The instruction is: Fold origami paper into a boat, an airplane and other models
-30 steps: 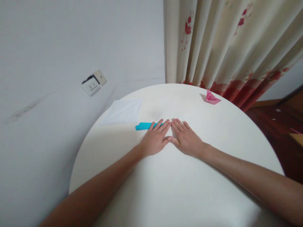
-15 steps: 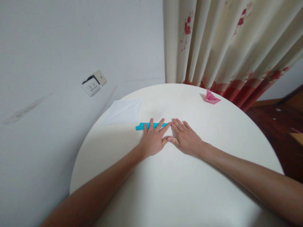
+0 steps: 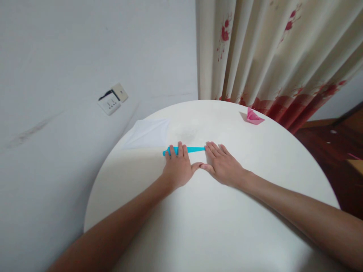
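A narrow folded strip of blue paper lies flat on the white round table, tapering toward its right end. Across its left part rest the fingers of my left hand, stretched out and pressing down, so some of the paper is hidden under them. My right hand lies flat with its fingertips on the strip's thin right end. The two thumbs meet just below the paper.
Behind my left hand lies a thin white sheet. A pink folded paper boat stands near the far right table edge. A wall with a socket rises at the left, and a flowered curtain hangs behind the table.
My left hand has slid a little to the left along the blue paper, its fingers now closer together, uncovering more of the strip's right part. My right hand has stayed in place.
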Demonstrator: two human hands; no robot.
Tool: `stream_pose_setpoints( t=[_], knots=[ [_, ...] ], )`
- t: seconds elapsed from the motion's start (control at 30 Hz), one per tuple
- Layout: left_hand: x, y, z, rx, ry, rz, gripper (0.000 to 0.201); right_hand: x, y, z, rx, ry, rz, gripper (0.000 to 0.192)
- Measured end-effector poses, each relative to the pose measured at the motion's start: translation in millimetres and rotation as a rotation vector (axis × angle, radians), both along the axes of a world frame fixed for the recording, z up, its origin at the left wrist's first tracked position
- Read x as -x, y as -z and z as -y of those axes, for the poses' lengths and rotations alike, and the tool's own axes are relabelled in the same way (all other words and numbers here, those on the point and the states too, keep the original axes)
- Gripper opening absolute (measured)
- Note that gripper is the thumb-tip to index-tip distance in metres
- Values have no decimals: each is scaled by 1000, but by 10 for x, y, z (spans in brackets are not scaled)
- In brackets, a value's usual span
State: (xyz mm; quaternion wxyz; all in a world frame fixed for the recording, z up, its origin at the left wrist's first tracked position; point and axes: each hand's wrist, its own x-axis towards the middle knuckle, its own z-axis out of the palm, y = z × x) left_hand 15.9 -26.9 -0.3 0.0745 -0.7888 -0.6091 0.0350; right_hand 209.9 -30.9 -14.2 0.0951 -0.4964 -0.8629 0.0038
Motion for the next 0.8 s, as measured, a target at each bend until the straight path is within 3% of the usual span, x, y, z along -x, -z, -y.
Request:
stream_pose_setpoints(
  t=[0.07,0.13,0.27,0.33,0.67,0.8],
  knots=[
    [6,22,-13,-24,-20,5,97,-4,2,-3,-1,-4,-4,89],
    [17,50,-46,-33,38,32,89,-9,3,-6,0,-6,-8,89],
    [43,94,-138,41,370,140,65,-18,7,-12,24,-13,-22,89],
    [52,104,-170,71,461,192,62,-20,13,-18,40,-17,-38,89],
    [50,59,-162,106,470,224,64,14,-1,-30,66,-26,-57,89],
    [26,31,-93,89,371,174,63,15,-20,-17,51,-16,-54,88]
  ],
)
